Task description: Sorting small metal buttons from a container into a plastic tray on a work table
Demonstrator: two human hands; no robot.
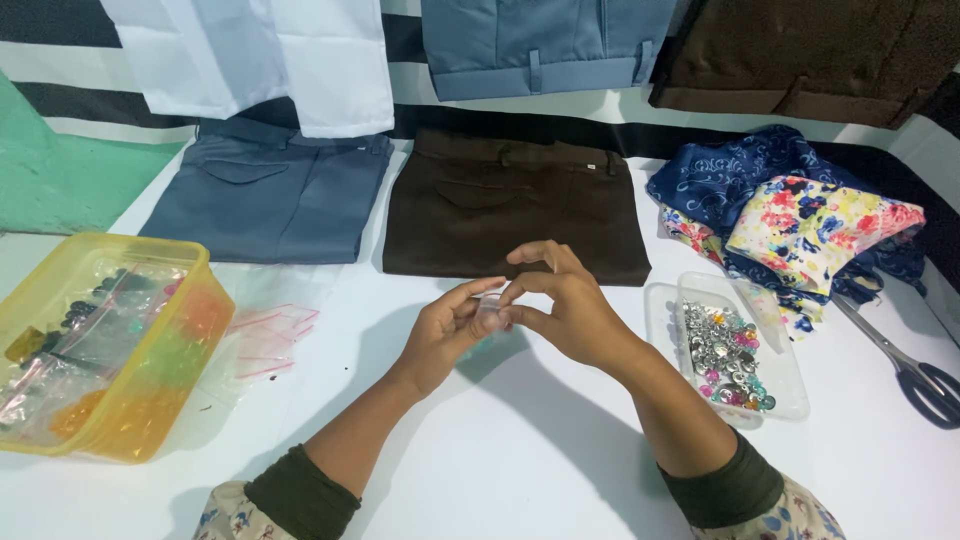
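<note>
Meeting at the middle of the white table (520, 460), our two forearms come in from six o'clock, sleeves pushed back to dark cuffs. Our left hand (445, 335) lies palm-up and slightly cupped, fingers pointing toward two o'clock. Our right hand (562, 310) arches over it from four o'clock, wrist raised, thumb and forefinger curled down to a pinch while the remaining fingers fan loosely upward.

Between the two hands we hold a small clear plastic packet (489, 312); it looks thin, see-through and crinkled, with a faint greenish tint showing beneath it, and what is inside we cannot make out.

Our right fingertips are closed on the packet's upper edge, and our left thumb and fingers press it from below, so both hands grasp it.

At nine o'clock sits a yellow plastic box (150, 420) of bagged beads, with an empty clear bag (262, 335) just beside it. At three o'clock stands a clear tray (790, 395) of shiny studs, near scissors (905, 365).
</note>
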